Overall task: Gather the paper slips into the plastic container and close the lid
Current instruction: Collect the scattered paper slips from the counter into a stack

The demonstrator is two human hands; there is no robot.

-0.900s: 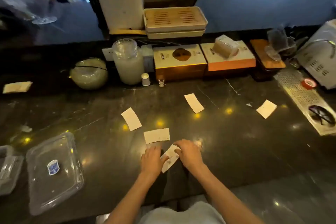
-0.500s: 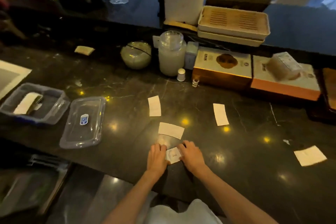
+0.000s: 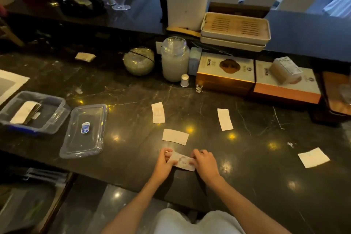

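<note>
**Both hands pinching one paper slip, container waiting far to the left**

A person's left hand and right hand are each gripping an end of a paper slip lying crosswise on the dark worktop. The open plastic container, already holding slips, is sitting well off to the left, its lid just beside it. The left hand is nearer. Four slips are lying loose ahead and to the right.

Lid right of container — slips farther right.
</note>
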